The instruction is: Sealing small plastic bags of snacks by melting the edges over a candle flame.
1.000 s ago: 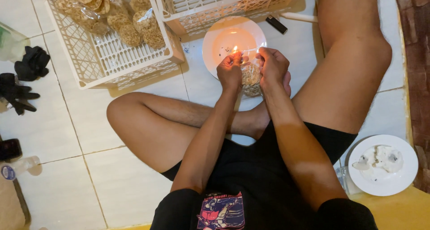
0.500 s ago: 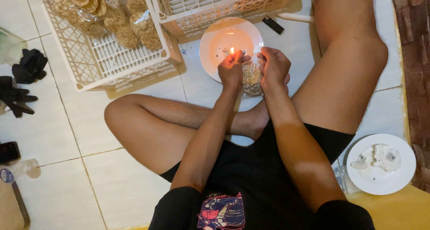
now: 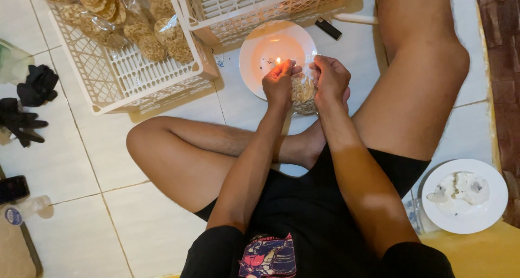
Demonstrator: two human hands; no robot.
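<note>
Little moved: 2 hands, left hand [image 3: 279, 83] and right hand [image 3: 329, 80], still pinch cracker bag [image 3: 302, 91] between them (beside flame [image 3: 278, 61]).

Small clear packet of round biscuits [image 3: 303, 91] held between left hand [image 3: 279, 82] and right hand [image 3: 330, 80], over white plate [image 3: 254, 67]. More clear packets of tan biscuits [image 3: 124, 23] piled in white lattice crate [image 3: 108, 83], upper left. Clear bottle with blue-labelled cap end [image 3: 21, 210] laid on floor, lower left.
</note>
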